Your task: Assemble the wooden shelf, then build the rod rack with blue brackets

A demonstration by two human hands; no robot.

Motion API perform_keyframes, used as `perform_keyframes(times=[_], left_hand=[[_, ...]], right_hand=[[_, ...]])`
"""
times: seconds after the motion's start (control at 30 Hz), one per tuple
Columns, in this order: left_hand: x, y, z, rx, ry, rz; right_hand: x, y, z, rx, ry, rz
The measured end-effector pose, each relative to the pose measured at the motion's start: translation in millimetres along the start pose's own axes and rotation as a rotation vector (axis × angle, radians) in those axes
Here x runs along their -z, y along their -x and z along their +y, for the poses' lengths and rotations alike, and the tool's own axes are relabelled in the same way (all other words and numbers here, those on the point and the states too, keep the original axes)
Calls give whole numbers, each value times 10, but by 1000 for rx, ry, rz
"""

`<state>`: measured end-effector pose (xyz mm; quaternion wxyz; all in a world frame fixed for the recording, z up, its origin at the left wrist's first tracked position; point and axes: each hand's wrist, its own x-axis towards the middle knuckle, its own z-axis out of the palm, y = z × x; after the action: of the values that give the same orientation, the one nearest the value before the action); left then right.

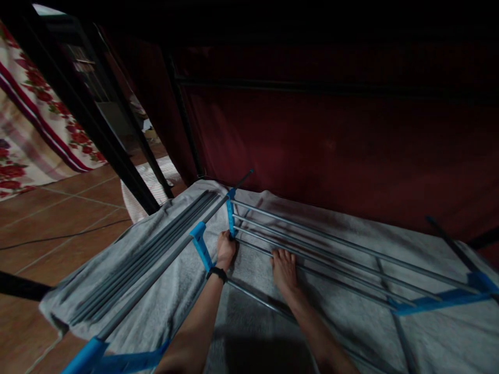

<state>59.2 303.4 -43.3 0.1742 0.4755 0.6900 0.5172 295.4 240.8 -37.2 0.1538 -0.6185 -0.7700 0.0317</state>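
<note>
Head view, grey drying rack (312, 244) with blue joints lying on a grey towel (429, 332) at lower centre, left hand (226, 249) fingers closed around a blue joint (231, 218), right hand (284, 270) flat, fingers spread across the rods.

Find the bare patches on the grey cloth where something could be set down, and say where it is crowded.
Free: grey cloth between the rack rods and the red wall; cloth nearest the camera. Crowded: around the left hand and right hand among rods; loose rod bundle on the left.
</note>
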Motion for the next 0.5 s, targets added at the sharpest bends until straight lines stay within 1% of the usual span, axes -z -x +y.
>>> perform_keyframes(times=[0.13,0.2,0.33,0.5], left_hand=[[-32,-3,-70,-40,-180,-52],[-41,3,-92,-65,-220,-51],[-65,6,-97,-77,-204,-41],[-125,58,-36,-64,-103,-10]], right_hand=[[-77,-85,96,6,-1,14],[-104,-93,137,25,-6,22],[-107,-72,185,42,-31,0],[-48,-31,233,22,-48,-15]])
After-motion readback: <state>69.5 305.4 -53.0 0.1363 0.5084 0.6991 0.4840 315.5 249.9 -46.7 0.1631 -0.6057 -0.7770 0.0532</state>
